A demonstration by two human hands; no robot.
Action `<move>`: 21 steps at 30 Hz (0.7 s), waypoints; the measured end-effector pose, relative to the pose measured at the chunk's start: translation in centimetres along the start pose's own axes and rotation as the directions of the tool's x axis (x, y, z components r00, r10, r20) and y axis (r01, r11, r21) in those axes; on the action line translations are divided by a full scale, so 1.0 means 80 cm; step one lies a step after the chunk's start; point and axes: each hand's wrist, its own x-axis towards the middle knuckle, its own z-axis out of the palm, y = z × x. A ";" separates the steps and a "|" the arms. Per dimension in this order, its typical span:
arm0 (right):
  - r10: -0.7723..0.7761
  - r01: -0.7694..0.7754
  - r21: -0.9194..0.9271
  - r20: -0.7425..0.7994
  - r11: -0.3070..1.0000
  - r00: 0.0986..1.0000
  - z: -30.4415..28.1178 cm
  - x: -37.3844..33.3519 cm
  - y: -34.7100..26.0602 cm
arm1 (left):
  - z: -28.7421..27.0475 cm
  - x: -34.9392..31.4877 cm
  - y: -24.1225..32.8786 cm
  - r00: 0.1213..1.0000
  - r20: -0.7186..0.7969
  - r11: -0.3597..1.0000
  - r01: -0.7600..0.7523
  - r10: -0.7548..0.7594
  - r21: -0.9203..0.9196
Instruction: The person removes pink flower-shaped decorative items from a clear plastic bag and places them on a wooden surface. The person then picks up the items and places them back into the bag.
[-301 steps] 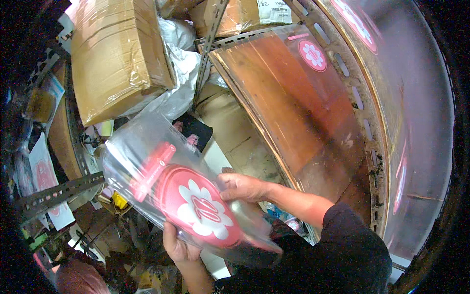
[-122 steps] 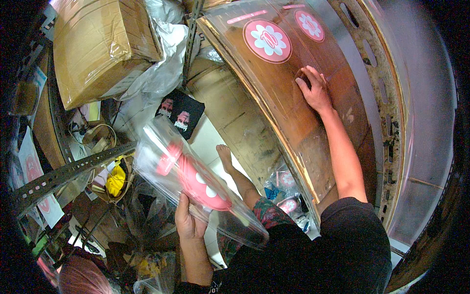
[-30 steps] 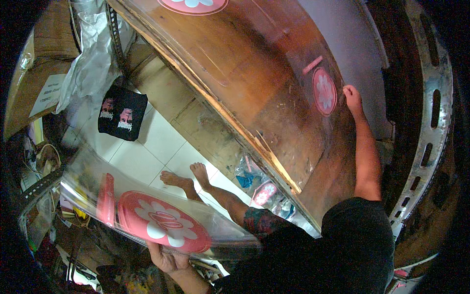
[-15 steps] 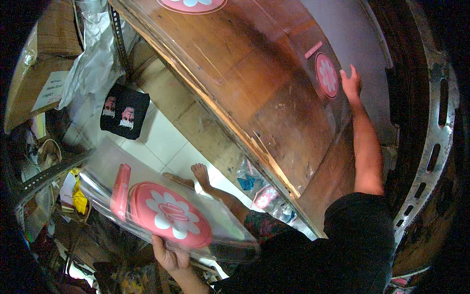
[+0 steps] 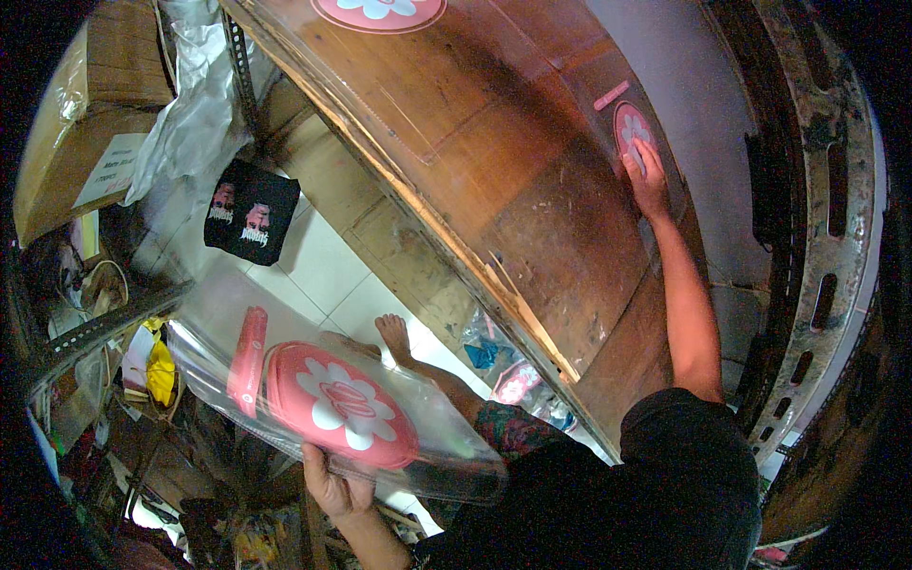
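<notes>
In the head view, a wooden board (image 5: 570,247) runs slantwise from the upper edge down toward the person's body, its near edge splintered, above a floor (image 5: 337,271) of white tiles and brown sheeting. To the left stand a carton (image 5: 100,104) with a white label and, beside it, a crumpled white plastic wrap (image 5: 195,109); a folded black cloth (image 5: 252,217) with pink and white prints lies on the tiles. The left hand (image 5: 339,486) holds clear bags (image 5: 342,404) by their lower edge, thumb on top, fingers underneath; they slope in front of the body, well apart from the board, and show a pink disc with a white flower and a pink bar. The right hand (image 5: 648,182) reaches over the board's far side, fingers stretched and held close together, gripping nothing; its fingertips overlap the pink disc of a far bag (image 5: 631,122) lying flat there, though whether they press on it I cannot tell. Another pink disc (image 5: 380,9) is cut off by the upper edge. A bare foot (image 5: 391,332) shows between bags and board, a yellow item (image 5: 161,370) sits lower left, and a slotted metal rail (image 5: 828,309) curves down the right.
</notes>
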 end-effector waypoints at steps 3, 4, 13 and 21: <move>-0.044 0.044 -0.006 -0.010 0.999 0.999 0.002 0.010 -0.002 | 0.005 0.000 -0.003 1.000 0.007 1.000 -0.011 0.010 0.019; -0.054 0.054 0.001 -0.007 0.999 0.999 0.002 0.011 -0.004 | 0.006 0.000 -0.004 1.000 -0.010 1.000 -0.015 0.016 0.012; -0.134 0.134 0.030 -0.004 0.991 0.991 -0.007 0.013 -0.003 | 0.005 0.000 -0.007 0.999 -0.033 0.999 -0.039 0.040 0.015; -0.211 0.210 0.051 0.024 0.976 0.977 -0.013 0.013 0.007 | 0.005 0.001 -0.007 0.999 -0.019 0.999 -0.035 0.035 -0.004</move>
